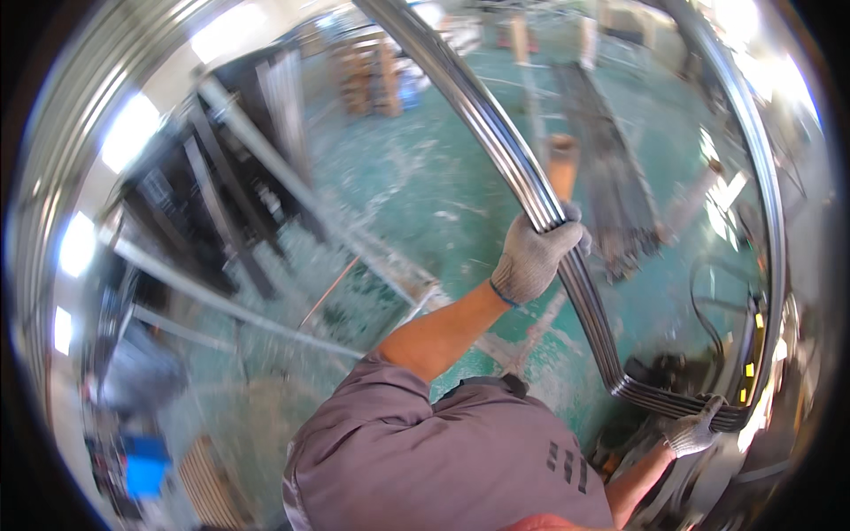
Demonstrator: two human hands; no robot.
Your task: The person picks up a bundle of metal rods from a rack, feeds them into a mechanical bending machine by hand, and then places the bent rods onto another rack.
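A bundle of shiny metal rods (496, 133), bent into a large frame, curves down from the top middle, turns at a corner (624, 385) low on the right, then rises along the right edge (772, 221). My left hand (534, 257), in a grey knit glove, is closed around the bundle partway down its long side. My right hand (692, 432), also in a grey glove, grips the short lower stretch just past the corner. My grey shirt (443, 460) fills the lower middle.
A green painted floor (425, 186) lies below. Dark metal racks (221, 186) stand at the left, with long pale bars (266, 159) leaning across them. More long metal bars (611, 168) lie on the floor. Stacked wooden pallets (372, 75) are at the back, a blue object (146, 465) at lower left.
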